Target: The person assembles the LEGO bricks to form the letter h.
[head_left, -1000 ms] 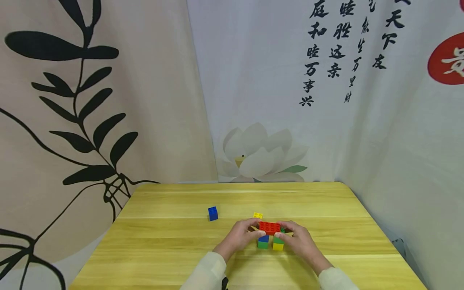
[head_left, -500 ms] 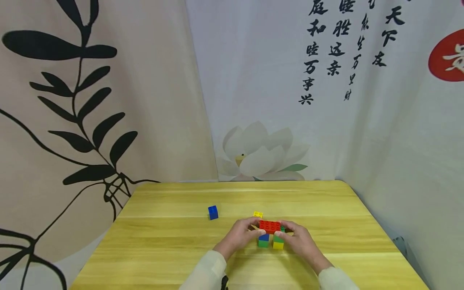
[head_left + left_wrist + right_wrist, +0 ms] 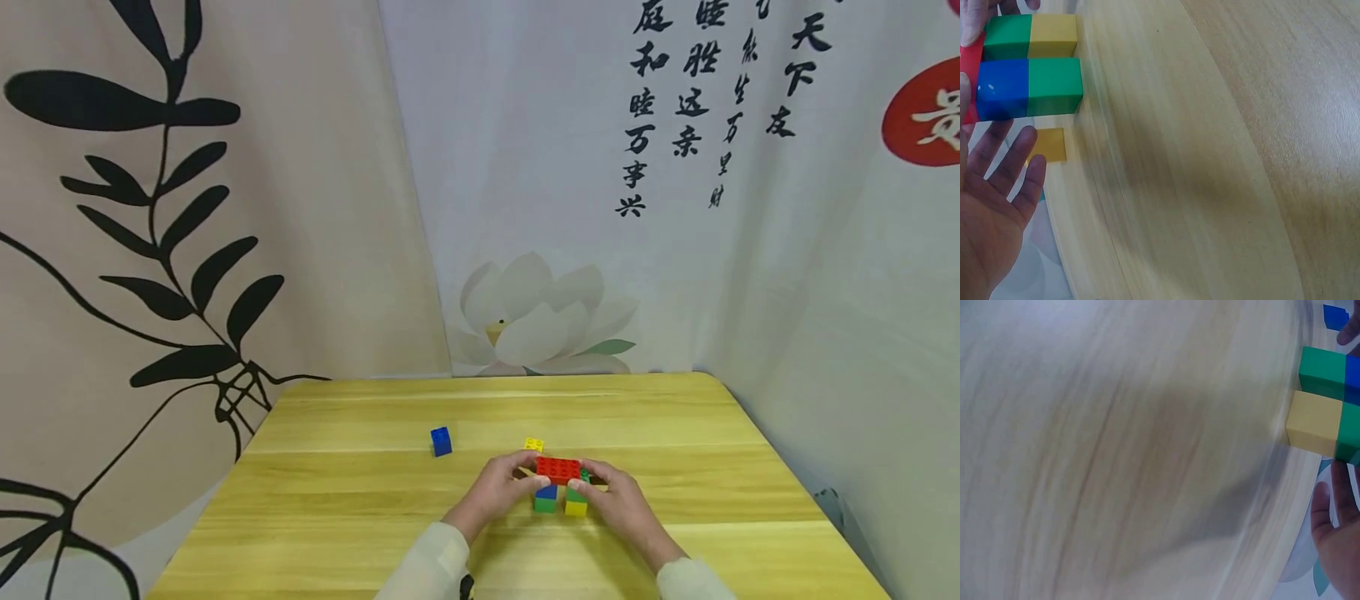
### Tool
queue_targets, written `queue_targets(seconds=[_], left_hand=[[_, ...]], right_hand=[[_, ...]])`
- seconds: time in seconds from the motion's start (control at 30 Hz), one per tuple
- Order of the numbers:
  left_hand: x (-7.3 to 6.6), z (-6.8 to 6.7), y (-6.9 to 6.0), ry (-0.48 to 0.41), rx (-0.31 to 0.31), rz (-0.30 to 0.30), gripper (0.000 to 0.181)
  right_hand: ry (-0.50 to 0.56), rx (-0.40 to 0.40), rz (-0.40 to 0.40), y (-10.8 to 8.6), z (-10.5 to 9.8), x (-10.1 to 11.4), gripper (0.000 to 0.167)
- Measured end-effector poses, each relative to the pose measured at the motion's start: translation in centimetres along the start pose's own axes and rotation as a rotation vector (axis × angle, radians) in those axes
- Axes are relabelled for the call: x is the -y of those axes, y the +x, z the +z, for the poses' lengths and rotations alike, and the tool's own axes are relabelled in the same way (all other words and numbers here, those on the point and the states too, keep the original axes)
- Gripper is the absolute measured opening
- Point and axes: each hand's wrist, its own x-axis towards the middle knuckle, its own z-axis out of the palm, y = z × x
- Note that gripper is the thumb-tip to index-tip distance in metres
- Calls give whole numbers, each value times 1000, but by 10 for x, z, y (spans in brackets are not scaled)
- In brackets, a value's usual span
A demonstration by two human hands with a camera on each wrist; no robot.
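Note:
A red building brick (image 3: 558, 470) lies flat across two short stacks. The left stack is a blue brick (image 3: 1002, 89) above a green brick (image 3: 1055, 86). The right stack has another green brick (image 3: 1350, 434) above a yellow brick (image 3: 1314, 422). My left hand (image 3: 497, 493) pinches the red brick's left end between thumb and index finger, its other fingers spread apart. At the opposite end, my right hand (image 3: 624, 502) holds the brick with thumb and fingers. Green studs show just beside the red brick's right end. My fingertips partly cover both ends.
A loose blue brick (image 3: 441, 442) rests on the wooden table (image 3: 337, 492) to the left and farther back. Just behind the stacks sits a yellow brick (image 3: 534, 445), partly hidden by my left hand. Printed curtains (image 3: 337, 208) hang beyond the table's back edge.

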Motion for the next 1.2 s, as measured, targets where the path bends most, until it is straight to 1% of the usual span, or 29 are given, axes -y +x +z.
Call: queue_targets(seconds=[0.33,0.6,0.9,1.2], left_hand=[[3,1,-1,5,14,18,36],[3,0,0,-12,19,-16,35],[4,0,1,-8,13,-6,36],[5,2,1,-24,8,-28,36]], right_hand=[[5,-12,-9,-1,3,-2,49],[11,-21,-10,-1,3,-2,47],[10,-25,-6,0,5,-5,49],[15,-24,-14,0,5,-4,49]])
